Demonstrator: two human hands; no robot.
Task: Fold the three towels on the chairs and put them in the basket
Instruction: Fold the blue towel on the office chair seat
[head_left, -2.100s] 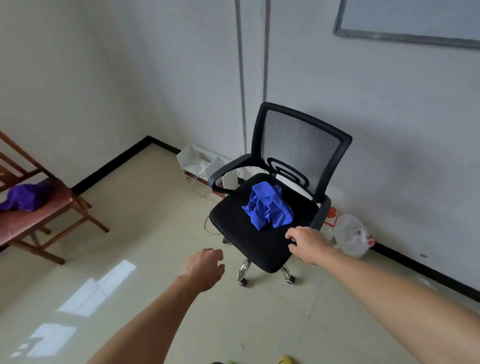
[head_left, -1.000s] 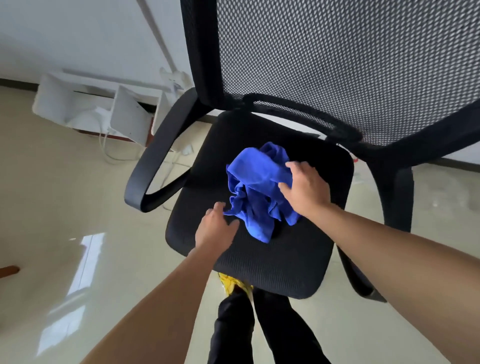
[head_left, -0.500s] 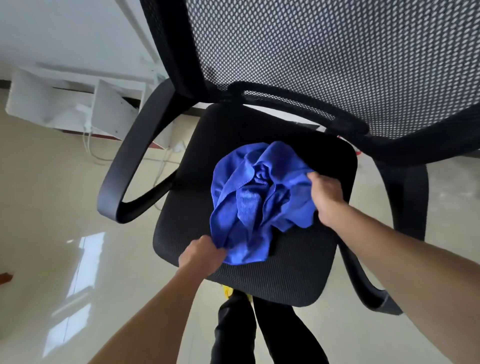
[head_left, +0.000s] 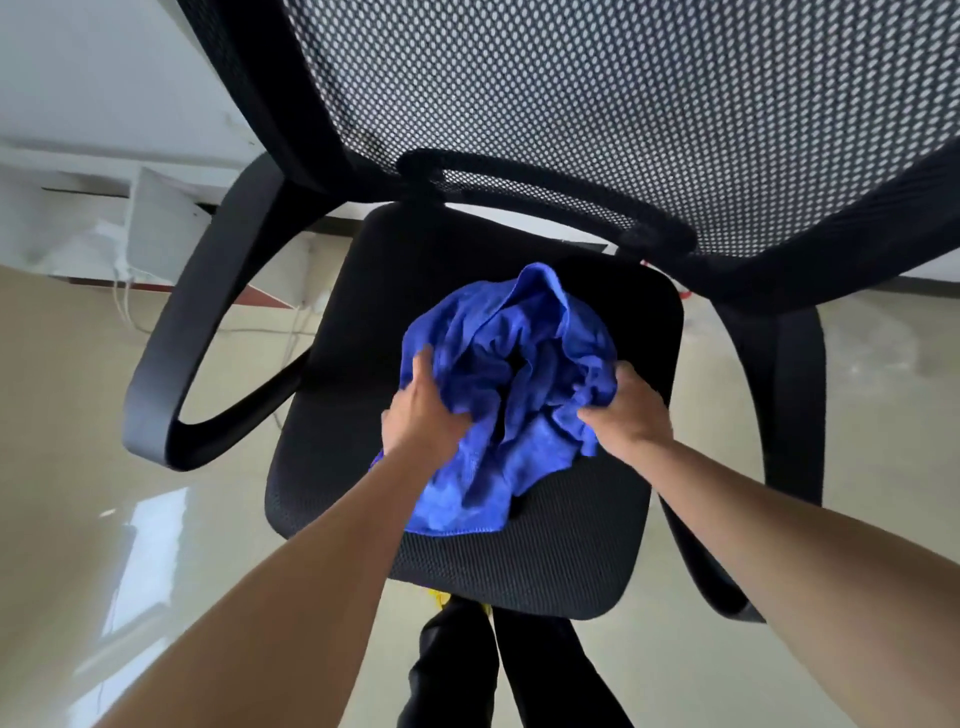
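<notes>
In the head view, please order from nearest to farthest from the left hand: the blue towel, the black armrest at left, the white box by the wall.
1. blue towel: gripped by the left hand, on the seat.
2. black armrest: to the hand's left.
3. white box: farther back, beyond the armrest.

The towel (head_left: 519, 364) lies bunched on the chair seat (head_left: 519, 566), before the backrest (head_left: 571, 104). Your left grip (head_left: 423, 415) holds its left side, your right grip (head_left: 631, 410) its right edge. The left armrest (head_left: 182, 338) and right armrest (head_left: 779, 395) flank the seat.
</notes>
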